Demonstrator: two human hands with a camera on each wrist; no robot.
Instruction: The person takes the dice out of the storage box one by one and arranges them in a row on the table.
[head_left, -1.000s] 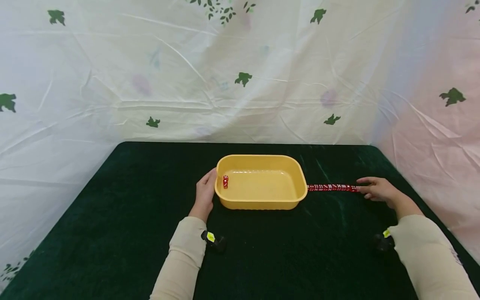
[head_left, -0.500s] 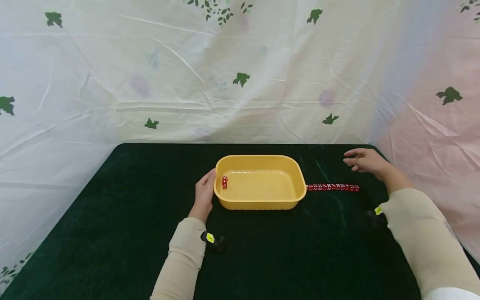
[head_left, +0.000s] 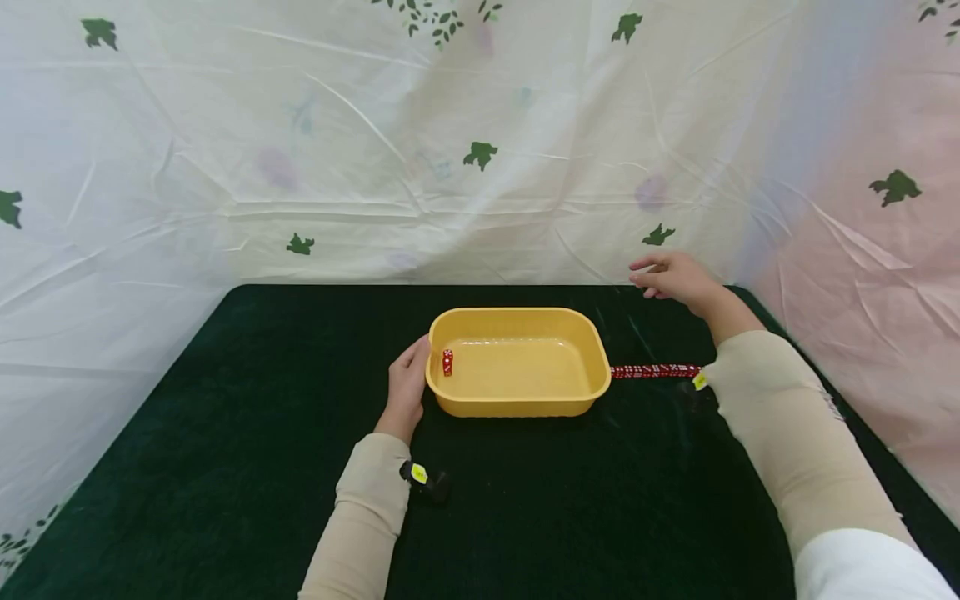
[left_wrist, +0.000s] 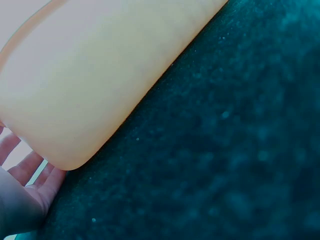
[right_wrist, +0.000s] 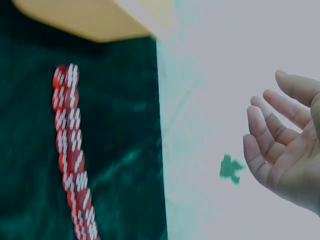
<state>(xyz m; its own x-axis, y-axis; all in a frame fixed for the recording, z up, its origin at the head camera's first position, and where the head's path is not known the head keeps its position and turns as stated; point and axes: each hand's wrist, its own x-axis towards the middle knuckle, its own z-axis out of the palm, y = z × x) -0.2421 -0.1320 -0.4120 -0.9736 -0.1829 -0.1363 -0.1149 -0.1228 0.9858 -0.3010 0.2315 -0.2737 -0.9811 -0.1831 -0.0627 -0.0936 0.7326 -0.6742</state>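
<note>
A yellow plastic basin point(head_left: 517, 408) stands on the dark green cloth. My left hand point(head_left: 406, 383) rests against its left end; in the left wrist view, fingers point(left_wrist: 27, 167) lie along the outside of that end wall. Inside the basin at the left are a couple of red dice point(head_left: 447, 362) with white pips. A long double row of red dice point(head_left: 652, 371) stretches from the basin's right end toward the right sleeve. My right hand point(head_left: 678, 279) is raised beyond the row, over the far table edge, with loose, spread fingers and nothing in them.
The green-covered table point(head_left: 225, 467) fills the lower view. Behind it hangs a pale curtain point(head_left: 360, 167) with green leaf shapes. A small black wrist camera point(head_left: 431, 483) sits at the left cuff; the right forearm point(head_left: 787, 425) crosses the table's right side.
My right hand has left the right end of the dice row, risen and moved left toward the far edge. My left hand, the basin and the dice stay in place.
</note>
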